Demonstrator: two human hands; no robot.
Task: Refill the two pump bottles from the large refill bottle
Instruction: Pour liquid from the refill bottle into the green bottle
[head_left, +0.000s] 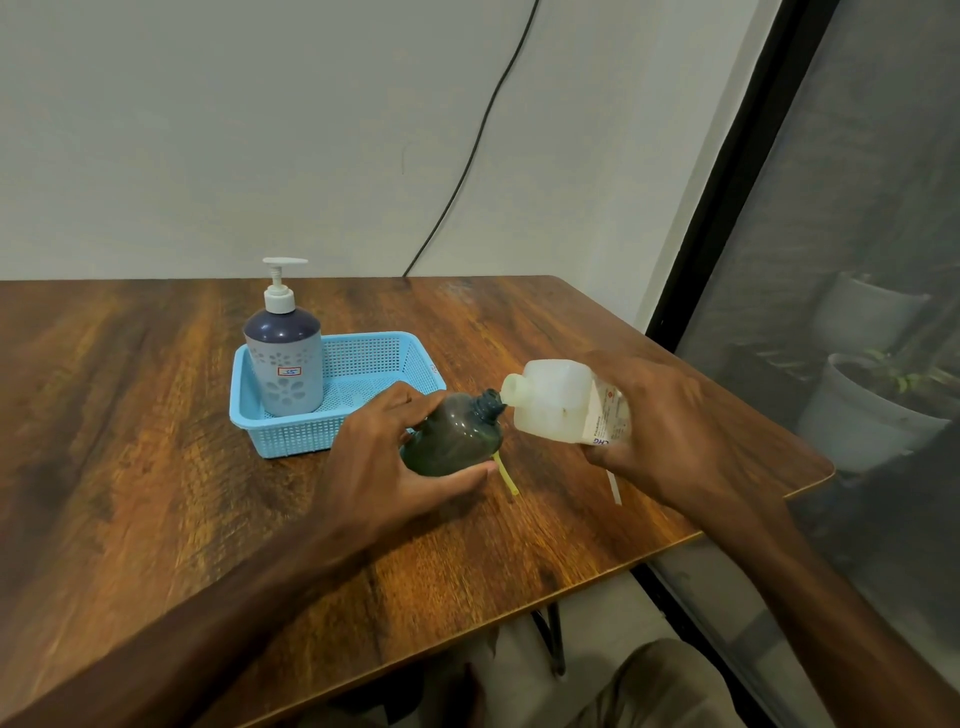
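Right hand (670, 415) around squarish translucent refill bottle (556, 402)

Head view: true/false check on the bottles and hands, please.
1. The left hand grips the dark bottle. True.
2. The refill bottle stands upright, untouched. False: the right hand holds it tipped, spout at the dark bottle's open neck.
3. The grey pump bottle stands in the blue basket. True.
4. The grey pump bottle has no pump on it. False: its white pump is fitted.
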